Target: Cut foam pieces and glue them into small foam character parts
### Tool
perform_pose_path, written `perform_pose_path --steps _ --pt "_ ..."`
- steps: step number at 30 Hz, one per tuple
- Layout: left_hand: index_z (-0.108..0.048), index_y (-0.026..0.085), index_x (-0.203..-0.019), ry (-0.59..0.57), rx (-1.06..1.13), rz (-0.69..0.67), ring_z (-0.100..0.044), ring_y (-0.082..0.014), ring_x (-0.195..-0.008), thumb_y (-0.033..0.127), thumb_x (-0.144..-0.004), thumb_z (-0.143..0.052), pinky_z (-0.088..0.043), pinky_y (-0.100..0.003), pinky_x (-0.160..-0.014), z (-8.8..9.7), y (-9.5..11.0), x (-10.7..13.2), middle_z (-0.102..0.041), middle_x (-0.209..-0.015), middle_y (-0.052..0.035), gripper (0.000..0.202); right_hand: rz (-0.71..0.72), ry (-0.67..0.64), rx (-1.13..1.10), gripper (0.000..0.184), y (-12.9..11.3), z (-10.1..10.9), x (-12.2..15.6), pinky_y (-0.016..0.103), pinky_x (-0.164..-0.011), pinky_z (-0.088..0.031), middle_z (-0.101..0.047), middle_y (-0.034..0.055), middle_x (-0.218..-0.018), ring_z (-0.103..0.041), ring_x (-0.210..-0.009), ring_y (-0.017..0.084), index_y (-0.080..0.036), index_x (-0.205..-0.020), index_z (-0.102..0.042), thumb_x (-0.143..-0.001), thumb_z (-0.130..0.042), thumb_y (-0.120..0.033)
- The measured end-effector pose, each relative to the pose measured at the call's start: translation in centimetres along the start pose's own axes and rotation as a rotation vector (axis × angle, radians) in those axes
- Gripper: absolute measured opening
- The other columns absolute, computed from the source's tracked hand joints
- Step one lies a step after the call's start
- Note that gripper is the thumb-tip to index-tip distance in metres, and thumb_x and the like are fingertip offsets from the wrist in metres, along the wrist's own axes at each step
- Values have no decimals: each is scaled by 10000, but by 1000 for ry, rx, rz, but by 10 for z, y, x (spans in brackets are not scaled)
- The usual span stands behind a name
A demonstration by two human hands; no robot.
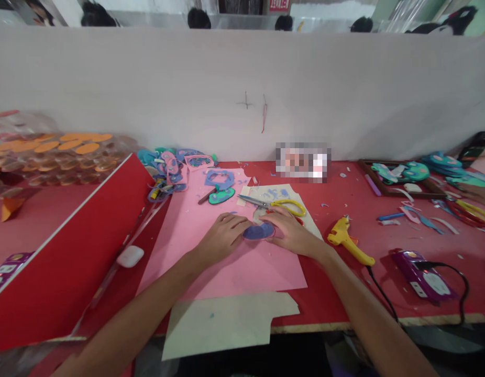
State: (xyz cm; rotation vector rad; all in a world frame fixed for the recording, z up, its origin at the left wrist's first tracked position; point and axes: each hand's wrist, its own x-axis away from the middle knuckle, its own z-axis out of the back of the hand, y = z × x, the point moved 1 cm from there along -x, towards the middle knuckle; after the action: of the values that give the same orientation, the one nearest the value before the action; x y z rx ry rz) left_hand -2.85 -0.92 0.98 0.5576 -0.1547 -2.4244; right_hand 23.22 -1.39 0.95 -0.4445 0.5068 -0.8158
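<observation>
Between my two hands is a small purple-blue two-lobed cutout, like a foam eye-mask shape (258, 232), held low over a pink sheet (179, 246). My left hand (226, 234) is closed at the cutout's left end. The fingers of my right hand (291, 230) close round its right end. Just beyond my right hand lie scissors with yellow handles (291, 207), partly on a cream sheet (303, 196). A green spotted cutout (221, 196) and a purple-blue offcut with a hole (227, 183) rest farther back on the pink sheet.
A yellow glue gun (350, 243) and a purple power strip (425, 277) are on the right. Behind them stands a brown tray (364, 170) with cutouts. A red panel (89, 246) rises at left, near a white case (130, 256). Another person's hand (476, 193) shows far right.
</observation>
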Motion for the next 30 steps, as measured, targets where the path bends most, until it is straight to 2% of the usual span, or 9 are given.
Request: perform_pose_path --steps 4,9,15,17,20,26,28,30 --pt "-617 182 -1286 4 17 36 -622 -246 -1195 160 -1006 -468 -430 -433 -1032 -3 -1 1 -692 -1296 -104 318 41 3 6 439 -5 1 -2 543 -1143 -399 -661 102 -1308 -468 -1383 325 -275 -1379 -582 -974 -642 -433" --pt "-623 197 -1275 24 68 70 -643 -231 -1166 188 -1021 -468 -445 -418 -1027 -2 -2 -1 -710 -1276 -93 298 62 -8 0 432 -11 3 -2 528 -1161 -383 -641 94 -1285 -463 -1377 306 -293 -1398 -569 -972 -637 -324" --pt "-616 216 -1300 27 164 114 -670 -223 -1119 202 -1015 -488 -477 -413 -1015 -4 -9 1 -727 -1253 -84 313 2 -67 -67 483 -17 5 1 439 -1032 -504 -597 87 -1347 -564 -1264 269 -348 -1471 -511 -1001 -587 -270" --pt "-618 227 -1309 34 181 153 -673 -225 -1118 214 -1003 -517 -485 -418 -1020 -7 -11 1 -730 -1249 -80 322 -12 -74 -77 468 -18 5 0 423 -1020 -512 -595 86 -1338 -582 -1240 264 -351 -1461 -527 -1004 -587 -268" --pt "-633 226 -1293 47 237 210 -695 -217 -1058 207 -965 -569 -513 -403 -988 -10 -12 1 -765 -1132 -66 335 -26 -75 -90 440 -18 5 0 409 -1013 -516 -601 86 -1304 -596 -1223 254 -349 -1444 -554 -1012 -577 -267" --pt "-678 229 -1204 103 461 364 -724 -174 -914 217 -911 -588 -566 -316 -879 -4 -5 -4 -779 -1000 -32 307 -33 29 -196 447 -13 0 1 415 -1003 -527 -613 92 -1376 -606 -1229 263 -321 -1452 -528 -1008 -581 -326" --pt "-679 217 -1183 142 537 431 -727 -173 -906 246 -908 -597 -571 -302 -856 0 -2 -6 -774 -1002 -38 289 -73 76 -231 421 -10 -2 0 385 -922 -555 -656 91 -1328 -653 -1131 257 -296 -1418 -551 -1000 -582 -338" --pt "-678 200 -1160 180 604 490 -727 -181 -922 277 -906 -610 -576 -296 -839 2 0 -6 -766 -1019 -56 274 -127 109 -244 355 -6 -6 -1 357 -832 -565 -712 76 -1190 -687 -989 240 -272 -1336 -605 -989 -587 -339"
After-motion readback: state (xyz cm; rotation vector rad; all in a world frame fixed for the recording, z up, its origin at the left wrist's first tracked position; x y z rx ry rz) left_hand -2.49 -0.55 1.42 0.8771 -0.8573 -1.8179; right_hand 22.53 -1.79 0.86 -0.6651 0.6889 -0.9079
